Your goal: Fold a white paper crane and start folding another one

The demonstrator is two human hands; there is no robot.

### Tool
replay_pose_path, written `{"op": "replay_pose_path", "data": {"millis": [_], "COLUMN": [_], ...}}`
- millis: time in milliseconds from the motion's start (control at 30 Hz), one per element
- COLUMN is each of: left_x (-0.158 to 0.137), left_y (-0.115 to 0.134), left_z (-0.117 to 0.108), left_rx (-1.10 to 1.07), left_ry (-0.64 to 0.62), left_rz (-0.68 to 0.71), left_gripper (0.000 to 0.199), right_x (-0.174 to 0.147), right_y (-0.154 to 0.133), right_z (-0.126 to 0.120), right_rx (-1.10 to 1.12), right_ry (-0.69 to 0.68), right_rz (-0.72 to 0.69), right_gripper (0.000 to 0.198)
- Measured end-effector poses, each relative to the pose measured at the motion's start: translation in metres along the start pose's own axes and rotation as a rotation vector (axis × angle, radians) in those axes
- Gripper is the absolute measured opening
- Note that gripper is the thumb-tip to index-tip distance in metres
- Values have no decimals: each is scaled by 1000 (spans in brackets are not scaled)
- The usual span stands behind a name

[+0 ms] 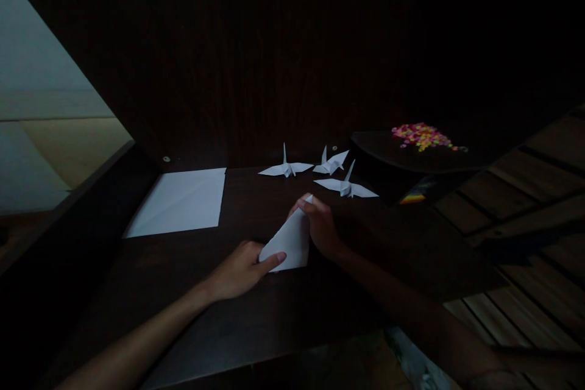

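In this dim room you have a dark wooden surface (192, 280) before you, a dark upright panel (219, 61) behind it and a plank floor (525, 311) to the right. Three white paper cranes (286, 169) sit near the panel, one creased paper sheet (187, 201) lies flat to their left, and one heap of small coloured pieces (423, 136) is on a shelf (384, 152). In front of the cranes, one folded white paper (292, 241) is clamped by your left hand's (242, 268) fingers at its lower left and your right hand's (324, 228) at its top

A folded white paper (291, 239), tapered toward its far tip, is held slantwise by the left hand (244, 269) and right hand (322, 225).
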State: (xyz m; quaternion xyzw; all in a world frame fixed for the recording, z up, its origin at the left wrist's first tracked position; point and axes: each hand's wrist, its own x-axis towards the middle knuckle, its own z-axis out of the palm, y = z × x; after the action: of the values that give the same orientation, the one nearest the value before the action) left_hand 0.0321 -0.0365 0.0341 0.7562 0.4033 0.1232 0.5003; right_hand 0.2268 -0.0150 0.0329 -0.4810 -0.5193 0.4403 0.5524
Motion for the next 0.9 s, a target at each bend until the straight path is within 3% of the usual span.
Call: {"op": "replay_pose_path", "data": {"millis": [333, 600, 767, 900], "left_x": [-1, -2, -2, -3], "left_y": [-1, 1, 4, 2], "left_z": [-4, 1, 5, 5], "left_rx": [-67, -389, -306, -282], "left_ry": [-105, -322, -309, -225], "left_rz": [-65, -187, -171, -158], "left_gripper": [62, 48, 50, 53], "right_x": [-6, -26, -35, -31], "right_y": [-5, -7, -5, -5], "right_z": [2, 17, 23, 18], "right_rx": [14, 77, 96, -22], "right_ry": [8, -44, -50, 54], "right_rz": [-14, 7, 9, -75], "right_gripper": [36, 38, 38, 31]}}
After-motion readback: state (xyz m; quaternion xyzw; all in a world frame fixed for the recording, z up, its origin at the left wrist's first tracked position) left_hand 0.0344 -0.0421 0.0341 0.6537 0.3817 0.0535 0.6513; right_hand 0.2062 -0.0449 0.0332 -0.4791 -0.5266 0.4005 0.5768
